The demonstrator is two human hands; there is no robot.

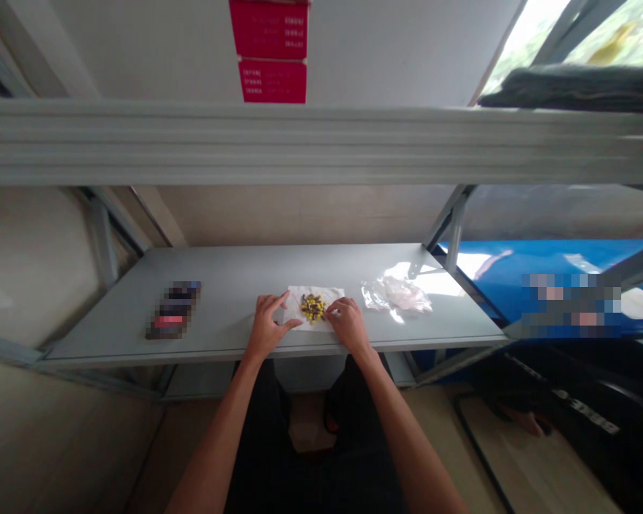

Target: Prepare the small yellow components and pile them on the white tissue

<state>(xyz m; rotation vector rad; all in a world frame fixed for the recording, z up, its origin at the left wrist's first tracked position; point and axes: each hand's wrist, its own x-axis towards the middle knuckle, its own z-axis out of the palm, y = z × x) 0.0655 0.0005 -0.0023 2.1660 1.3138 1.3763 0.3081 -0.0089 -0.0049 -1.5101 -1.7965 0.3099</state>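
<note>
A small pile of yellow and dark pieces [313, 308], too small to name, lies on a white sheet [335, 293] near the shelf's front edge. At the sheet's left side is my left hand [268, 327], thumb and forefinger spread apart around its edge. My right hand [348, 323] is over the sheet's right side, its fingertips drawn together beside the pile. Whatever those fingertips hold, if anything, is hidden.
Crumpled clear plastic bags [399, 295] lie on the grey shelf [230, 268] to the right. A blurred-out dark object [174, 310] is at left. An upper shelf beam [321, 146] crosses ahead, with red boxes [273, 53] above. A blue surface [514, 260] stands at right.
</note>
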